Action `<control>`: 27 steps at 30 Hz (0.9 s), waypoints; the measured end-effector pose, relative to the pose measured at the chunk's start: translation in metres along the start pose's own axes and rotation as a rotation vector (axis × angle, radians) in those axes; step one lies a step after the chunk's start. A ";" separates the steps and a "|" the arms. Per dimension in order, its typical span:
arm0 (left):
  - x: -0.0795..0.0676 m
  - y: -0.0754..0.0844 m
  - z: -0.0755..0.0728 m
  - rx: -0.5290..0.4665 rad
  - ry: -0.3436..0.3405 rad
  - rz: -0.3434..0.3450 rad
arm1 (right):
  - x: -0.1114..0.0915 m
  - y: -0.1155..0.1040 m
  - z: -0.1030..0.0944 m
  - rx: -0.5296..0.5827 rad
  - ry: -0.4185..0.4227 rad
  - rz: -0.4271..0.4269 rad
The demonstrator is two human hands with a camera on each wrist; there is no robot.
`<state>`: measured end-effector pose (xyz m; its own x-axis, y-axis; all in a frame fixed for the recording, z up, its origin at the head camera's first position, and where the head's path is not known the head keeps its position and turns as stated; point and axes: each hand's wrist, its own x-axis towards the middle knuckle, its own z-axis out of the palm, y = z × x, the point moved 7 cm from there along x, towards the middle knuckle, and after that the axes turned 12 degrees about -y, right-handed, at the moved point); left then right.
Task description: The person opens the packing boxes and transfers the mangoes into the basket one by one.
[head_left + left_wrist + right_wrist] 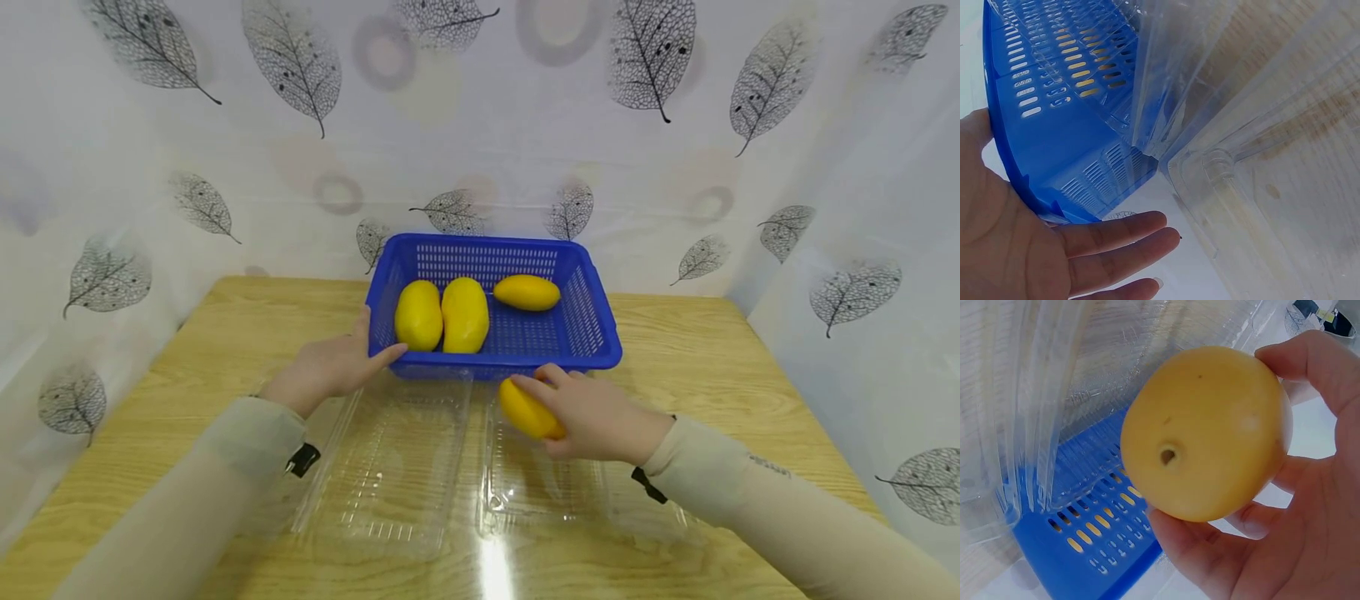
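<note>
A yellow mango (527,410) is gripped in my right hand (600,414), above the right clear plastic clamshell box (543,492). The right wrist view shows the thumb and fingers around the mango (1207,434), its stem end towards the camera. My left hand (333,367) rests at the left front corner of the blue basket (495,361), thumb along the rim and fingers outside. In the left wrist view those fingers (1116,250) are extended beside the basket wall (1054,144). Inside the basket lie two mangoes side by side at the left (418,315) and one at the back right (527,292).
A second clear clamshell box (397,467) stands open on the wooden table (697,367), left of the first, before the basket. The lids spread out to the sides. A leaf-patterned curtain (480,125) hangs behind the table and along both sides.
</note>
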<state>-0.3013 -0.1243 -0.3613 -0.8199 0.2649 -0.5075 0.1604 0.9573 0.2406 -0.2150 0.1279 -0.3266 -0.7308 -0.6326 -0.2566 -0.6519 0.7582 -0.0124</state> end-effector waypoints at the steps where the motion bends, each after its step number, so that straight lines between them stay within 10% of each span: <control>1: 0.000 0.000 0.000 0.002 0.002 0.000 | -0.001 0.000 0.000 0.001 0.005 0.000; 27: 0.001 -0.002 0.000 0.009 0.008 -0.001 | -0.013 0.002 -0.019 0.002 0.080 0.005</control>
<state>-0.3024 -0.1263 -0.3622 -0.8243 0.2629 -0.5014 0.1643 0.9586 0.2325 -0.2108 0.1348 -0.3044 -0.7479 -0.6393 -0.1787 -0.6479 0.7616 -0.0135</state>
